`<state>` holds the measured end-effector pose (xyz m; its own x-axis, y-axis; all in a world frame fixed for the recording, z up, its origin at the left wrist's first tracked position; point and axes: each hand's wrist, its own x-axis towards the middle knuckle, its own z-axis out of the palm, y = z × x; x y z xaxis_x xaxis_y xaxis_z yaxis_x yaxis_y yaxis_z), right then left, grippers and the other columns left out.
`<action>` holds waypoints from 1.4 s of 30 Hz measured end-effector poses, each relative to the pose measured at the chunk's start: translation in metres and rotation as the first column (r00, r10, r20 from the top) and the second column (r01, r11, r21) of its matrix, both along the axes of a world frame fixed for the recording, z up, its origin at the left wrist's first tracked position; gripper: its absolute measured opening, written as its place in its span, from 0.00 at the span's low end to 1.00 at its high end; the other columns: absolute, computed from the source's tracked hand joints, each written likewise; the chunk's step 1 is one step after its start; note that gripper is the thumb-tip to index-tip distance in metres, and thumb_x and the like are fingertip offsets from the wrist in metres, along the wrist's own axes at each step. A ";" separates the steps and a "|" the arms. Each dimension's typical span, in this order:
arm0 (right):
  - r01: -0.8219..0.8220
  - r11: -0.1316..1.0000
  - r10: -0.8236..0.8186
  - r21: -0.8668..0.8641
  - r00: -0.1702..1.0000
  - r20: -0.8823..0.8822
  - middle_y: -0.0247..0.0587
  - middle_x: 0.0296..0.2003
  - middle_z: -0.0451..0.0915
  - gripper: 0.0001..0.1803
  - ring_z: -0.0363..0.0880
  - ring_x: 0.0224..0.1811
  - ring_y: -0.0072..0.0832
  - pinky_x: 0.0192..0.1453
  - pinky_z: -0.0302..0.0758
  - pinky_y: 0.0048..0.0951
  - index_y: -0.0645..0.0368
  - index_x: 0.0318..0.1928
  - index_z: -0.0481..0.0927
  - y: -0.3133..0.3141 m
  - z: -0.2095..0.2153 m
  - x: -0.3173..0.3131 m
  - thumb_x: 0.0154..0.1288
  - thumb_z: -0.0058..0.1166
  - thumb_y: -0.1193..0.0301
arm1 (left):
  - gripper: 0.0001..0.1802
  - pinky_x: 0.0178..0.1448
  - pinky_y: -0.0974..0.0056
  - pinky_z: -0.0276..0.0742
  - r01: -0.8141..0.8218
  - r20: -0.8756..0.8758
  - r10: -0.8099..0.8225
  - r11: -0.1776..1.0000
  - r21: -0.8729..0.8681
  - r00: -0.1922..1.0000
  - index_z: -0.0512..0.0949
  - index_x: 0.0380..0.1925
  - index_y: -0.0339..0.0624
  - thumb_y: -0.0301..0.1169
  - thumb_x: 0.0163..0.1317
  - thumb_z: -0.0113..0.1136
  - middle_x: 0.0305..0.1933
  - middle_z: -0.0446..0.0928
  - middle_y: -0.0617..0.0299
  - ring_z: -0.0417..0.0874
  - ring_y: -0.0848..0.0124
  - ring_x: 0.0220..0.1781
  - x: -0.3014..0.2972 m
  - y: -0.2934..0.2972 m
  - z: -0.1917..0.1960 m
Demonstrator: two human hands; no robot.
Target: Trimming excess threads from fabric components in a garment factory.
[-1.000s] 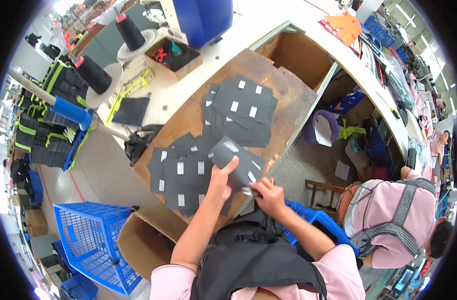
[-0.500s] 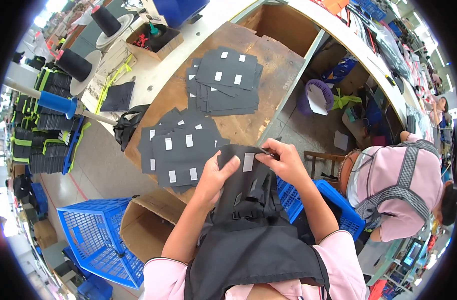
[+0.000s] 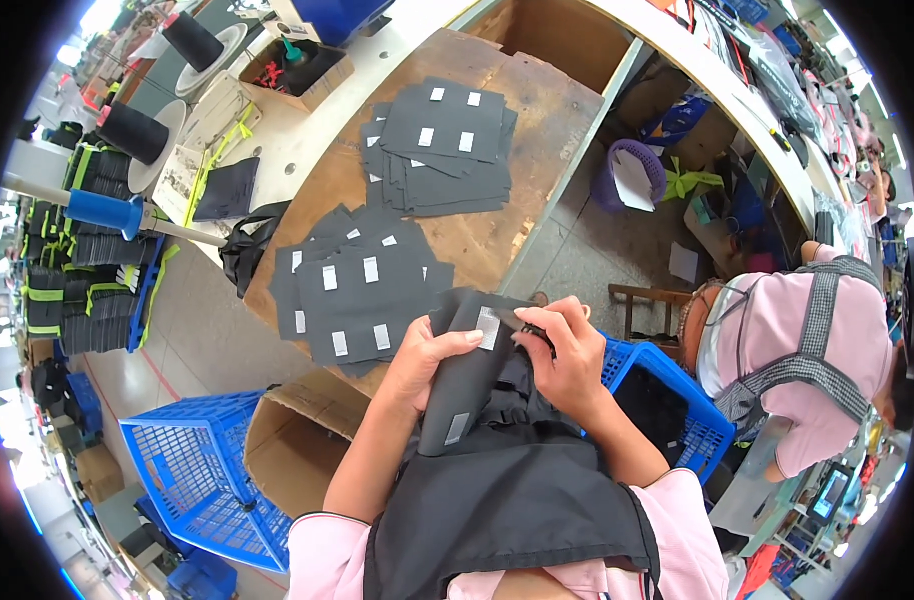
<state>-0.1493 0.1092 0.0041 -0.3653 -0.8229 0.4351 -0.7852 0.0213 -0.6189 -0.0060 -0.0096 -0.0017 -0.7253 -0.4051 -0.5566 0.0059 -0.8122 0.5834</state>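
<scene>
head view: left hand [image 3: 422, 362] grasps the black panel [image 3: 465, 380] at nine o'clock, right hand [image 3: 565, 350] curls at two o'clock, hold unclear; likely light and bendy, best gripped by edges.

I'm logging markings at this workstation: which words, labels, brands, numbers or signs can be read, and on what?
No text can be read.
White patch on the held black panel: any print is too small.
White patches on the piled black panels: likewise.
Screen at lower right: too small and blurred.
Blue package below the bench: too blurred.
Wrapped goods at upper right: too small.
</scene>
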 end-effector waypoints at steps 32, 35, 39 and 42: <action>0.021 0.990 -0.037 0.137 0.993 0.113 0.39 0.31 0.73 0.17 0.74 0.26 0.35 0.30 0.71 0.30 0.56 0.40 0.76 0.023 -0.004 0.002 0.47 0.63 0.75 | 0.28 0.48 0.68 0.73 -0.002 0.077 0.013 0.990 -0.143 0.997 0.70 0.48 0.39 0.24 0.45 0.69 0.40 0.76 0.62 0.77 0.75 0.41 -0.005 0.012 -0.006; 0.008 0.993 -0.011 0.117 1.000 0.024 0.40 0.28 0.73 0.17 0.73 0.24 0.35 0.28 0.70 0.29 0.58 0.39 0.78 0.016 -0.001 0.000 0.44 0.63 0.79 | 0.29 0.49 0.68 0.74 0.013 0.111 0.009 0.980 -0.197 0.994 0.70 0.48 0.39 0.23 0.44 0.69 0.40 0.75 0.62 0.77 0.74 0.41 -0.006 0.014 -0.007; 0.005 0.999 -0.004 0.048 1.000 -0.020 0.40 0.26 0.73 0.17 0.73 0.24 0.35 0.27 0.70 0.30 0.58 0.38 0.78 0.014 -0.006 0.000 0.43 0.64 0.79 | 0.30 0.50 0.68 0.73 0.005 0.106 0.015 0.982 -0.189 0.994 0.70 0.49 0.39 0.23 0.43 0.70 0.43 0.74 0.62 0.76 0.73 0.44 -0.003 0.012 -0.010; 0.007 0.999 -0.005 -0.032 0.999 0.045 0.40 0.26 0.73 0.17 0.73 0.25 0.35 0.26 0.69 0.30 0.58 0.38 0.79 0.018 -0.005 0.003 0.43 0.64 0.78 | 0.31 0.51 0.68 0.73 -0.002 0.117 0.023 0.984 -0.178 0.993 0.70 0.50 0.39 0.23 0.43 0.71 0.44 0.74 0.61 0.76 0.73 0.46 -0.002 0.011 -0.009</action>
